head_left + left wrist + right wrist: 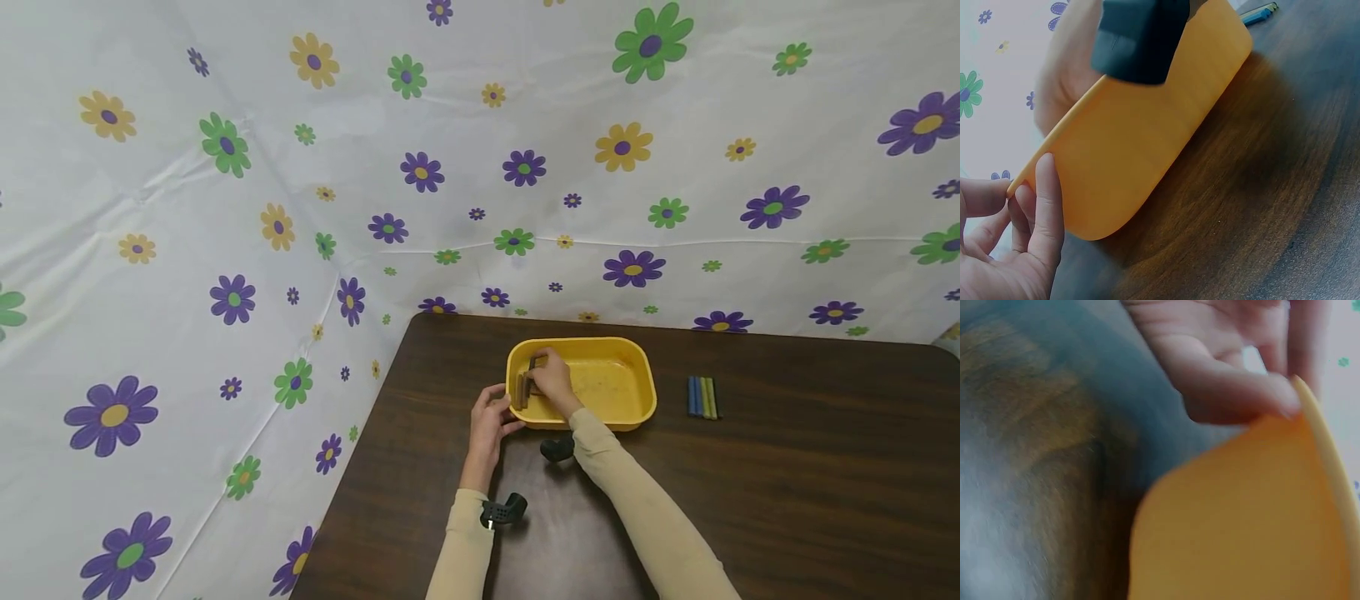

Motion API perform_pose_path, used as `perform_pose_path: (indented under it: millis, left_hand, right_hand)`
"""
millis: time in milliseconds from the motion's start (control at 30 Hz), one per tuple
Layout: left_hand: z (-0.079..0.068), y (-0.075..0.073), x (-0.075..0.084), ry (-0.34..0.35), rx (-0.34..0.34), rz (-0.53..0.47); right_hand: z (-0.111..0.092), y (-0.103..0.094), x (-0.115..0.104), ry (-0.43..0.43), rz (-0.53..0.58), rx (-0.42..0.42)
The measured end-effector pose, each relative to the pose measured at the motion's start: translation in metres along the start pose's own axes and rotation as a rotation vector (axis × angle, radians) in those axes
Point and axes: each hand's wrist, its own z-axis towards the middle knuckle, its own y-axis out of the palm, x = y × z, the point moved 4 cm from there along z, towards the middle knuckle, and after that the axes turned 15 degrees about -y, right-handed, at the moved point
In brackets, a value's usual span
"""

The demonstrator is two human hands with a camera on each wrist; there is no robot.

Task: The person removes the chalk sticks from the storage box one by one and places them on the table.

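Observation:
A yellow plastic tub (611,379) stands on the table. My left hand (489,421) grips the rim at its near left corner; in the left wrist view, thumb and fingers of this hand (1025,228) lie on either side of the rim. Inside the tub at the left end, several brown sticks (521,390) stand side by side. My right hand (553,382) reaches over the near wall and pinches a dark stick (532,364) beside them. The right fingertips are small and partly hidden. Left fingers (1241,394) on the rim also show in the right wrist view.
Right of the tub, several blue and yellow-green sticks (702,397) lie in a row on the dark wooden table (825,467). A dark camera (504,510) sits on the left wrist, another (557,450) on the right. Flowered cloth (465,167) hangs behind and left.

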Motion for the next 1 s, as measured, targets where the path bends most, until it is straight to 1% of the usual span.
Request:
perform_pose_path:
  millis: [100, 233, 300, 400, 500, 633, 833, 900, 1000]
  left_hand:
    - [0.000, 0.001, 0.001, 0.004, -0.004, -0.005]
    - [0.001, 0.002, 0.000, 0.006, 0.003, -0.008]
    - [0.001, 0.001, -0.001, 0.005, 0.010, -0.005]
    - [0.001, 0.001, -0.001, 0.005, 0.017, -0.010]
    - [0.001, 0.000, -0.001, 0.002, 0.020, -0.008]
    - [0.000, 0.000, -0.001, 0.003, 0.021, -0.002]
    - [0.000, 0.000, -0.001, 0.003, 0.013, -0.008]
    - [0.000, -0.001, -0.001, 0.004, 0.008, -0.008]
    - [0.001, -0.001, -0.002, 0.013, -0.004, 0.003]
  right_hand:
    - [0.001, -0.011, 0.004, 0.048, 0.114, 0.002]
    - [0.001, -0.028, 0.004, 0.097, 0.259, -0.023]
    - [0.001, -0.036, 0.003, 0.109, 0.297, -0.042]
    - [0.002, -0.049, 0.000, 0.107, 0.334, -0.065]
    - [0.002, -0.062, -0.006, 0.082, 0.365, -0.089]
    - [0.000, -0.082, -0.015, 0.059, 0.397, -0.099]
    - [-0.005, -0.115, -0.025, 0.030, 0.463, -0.081]
    - [-0.006, -0.125, -0.026, 0.017, 0.460, -0.070]
    - [-0.008, -0.140, -0.024, 0.011, 0.426, -0.054]
